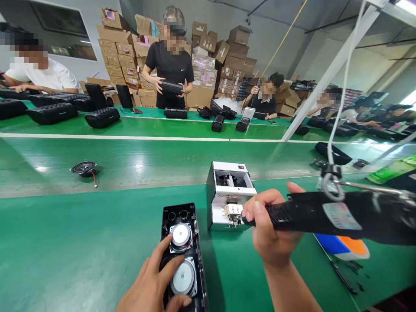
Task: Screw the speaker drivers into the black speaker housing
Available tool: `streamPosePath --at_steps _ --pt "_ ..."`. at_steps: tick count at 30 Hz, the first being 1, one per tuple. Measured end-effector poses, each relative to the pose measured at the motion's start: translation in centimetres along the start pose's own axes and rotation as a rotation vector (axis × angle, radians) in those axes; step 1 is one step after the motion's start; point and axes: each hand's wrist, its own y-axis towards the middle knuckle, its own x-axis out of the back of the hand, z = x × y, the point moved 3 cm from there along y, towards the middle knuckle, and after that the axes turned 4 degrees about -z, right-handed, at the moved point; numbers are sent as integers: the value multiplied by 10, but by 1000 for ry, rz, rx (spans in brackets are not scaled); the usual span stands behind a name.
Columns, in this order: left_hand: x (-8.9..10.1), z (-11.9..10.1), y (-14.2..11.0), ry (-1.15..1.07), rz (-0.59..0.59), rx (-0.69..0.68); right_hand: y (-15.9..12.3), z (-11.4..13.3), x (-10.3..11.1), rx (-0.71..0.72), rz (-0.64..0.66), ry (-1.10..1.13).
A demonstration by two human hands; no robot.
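This is a factory work line. Past the hands runs a long green belt (136,167). Workers sit behind it with black speakers (102,117), and cardboard boxes (208,65) are piled high.

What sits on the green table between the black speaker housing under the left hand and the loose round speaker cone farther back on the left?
Nothing: in the head view, only bare green table surface separates the black speaker housing under the left hand from the loose round speaker cone.

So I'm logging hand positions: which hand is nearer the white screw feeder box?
Right. The right hand holds the electric screwdriver with its tip at the white screw feeder box; the left hand rests on the speaker housing beside it.
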Motion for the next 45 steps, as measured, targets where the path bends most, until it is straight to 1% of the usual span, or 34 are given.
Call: streamPosePath --at_steps 3,8,10,12,14,15,19,21,23,25,29,32,34,38,42,45 --pt "7 -13 8 16 30 30 -6 -6 1 -29 48 -34" --pt "18 -21 7 -26 40 16 -4 -1 -3 -85 9 -44" --pt "19 -21 5 -44 64 43 -3 1 -4 -146 6 -36" --pt "18 -22 5 -71 104 98 -5 5 -6 -253 33 -24" --pt "18 -23 5 -102 133 137 -9 15 -8 -349 77 10" --pt "18 -24 6 -113 149 152 -13 23 -9 -374 86 43" --pt "21 -30 11 -127 251 230 -32 54 -13 -434 86 251" --pt "25 -35 15 -121 312 268 -46 61 -17 -435 144 352" --pt "28 -39 19 -114 356 300 -62 61 -21 -408 206 398" --pt "31 -42 21 -112 380 321 -77 57 -25 -389 218 376" --pt "34 -46 22 -129 388 327 -97 50 -31 -460 121 297" --pt "37 -47 22 -134 397 335 -102 49 -33 -511 90 283" --pt "38 -49 23 -128 414 342 -102 49 -32 -518 104 287" --pt "39 -50 25 -96 459 327 -101 48 -32 -483 176 307" --pt "35 -49 25 -58 467 283 -103 48 -31 -511 155 265" --pt "36 -49 25 -50 471 279 -103 46 -31 -497 196 258"
